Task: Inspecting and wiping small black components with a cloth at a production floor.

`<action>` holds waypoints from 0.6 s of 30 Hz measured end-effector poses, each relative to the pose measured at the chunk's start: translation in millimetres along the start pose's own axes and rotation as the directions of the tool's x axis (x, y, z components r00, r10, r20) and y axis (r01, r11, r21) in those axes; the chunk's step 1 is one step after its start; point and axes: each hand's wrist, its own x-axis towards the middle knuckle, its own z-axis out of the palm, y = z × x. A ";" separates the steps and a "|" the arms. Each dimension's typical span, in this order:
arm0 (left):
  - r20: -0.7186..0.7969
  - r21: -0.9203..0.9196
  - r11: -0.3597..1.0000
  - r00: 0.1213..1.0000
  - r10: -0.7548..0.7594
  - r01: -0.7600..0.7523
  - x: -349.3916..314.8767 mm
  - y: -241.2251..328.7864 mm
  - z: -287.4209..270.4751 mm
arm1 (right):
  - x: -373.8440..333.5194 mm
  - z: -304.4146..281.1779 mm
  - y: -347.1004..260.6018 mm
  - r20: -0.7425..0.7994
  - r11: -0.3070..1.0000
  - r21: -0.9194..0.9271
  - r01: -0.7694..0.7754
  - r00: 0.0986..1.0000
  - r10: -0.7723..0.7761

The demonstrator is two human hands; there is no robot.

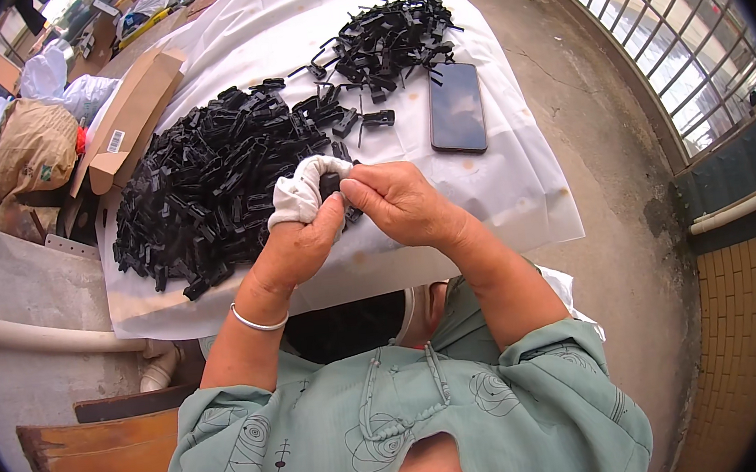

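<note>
My left hand (300, 235), its fingers wrapped in white cloth, and my right hand (397, 202) meet over the near edge of the table. Both pinch one small black plastic part (332, 185) between their fingertips. Just beyond the left hand lies a big heap of the same black plastic parts (207, 185) on the white sheet (502, 186). A smaller, looser pile of black parts (389, 37) lies farther back, near the middle of the table.
A dark phone (456, 106) lies flat on the sheet right of the piles. A cardboard box (130, 114) rests at the table's left edge, with bags (32, 148) beyond it. A metal railing (670, 30) runs along the right. A wooden board (98, 468) sits lower left.
</note>
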 end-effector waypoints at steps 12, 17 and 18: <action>0.029 0.785 0.544 0.894 0.448 -0.298 4.9 -3.6 -17.3 | 12.4 5.5 12.9 -0.022 0.993 -0.117 -0.027 0.999 0.024; -0.096 0.962 0.267 0.845 0.526 -0.056 5.5 2.6 -35.2 | 28.1 -20.2 36.3 -0.305 0.720 -0.627 -0.296 0.944 0.123; -0.071 0.961 0.258 0.815 0.574 -0.098 6.6 -0.2 -34.7 | 29.2 -21.3 37.6 -0.312 0.557 -0.723 -0.408 0.913 0.264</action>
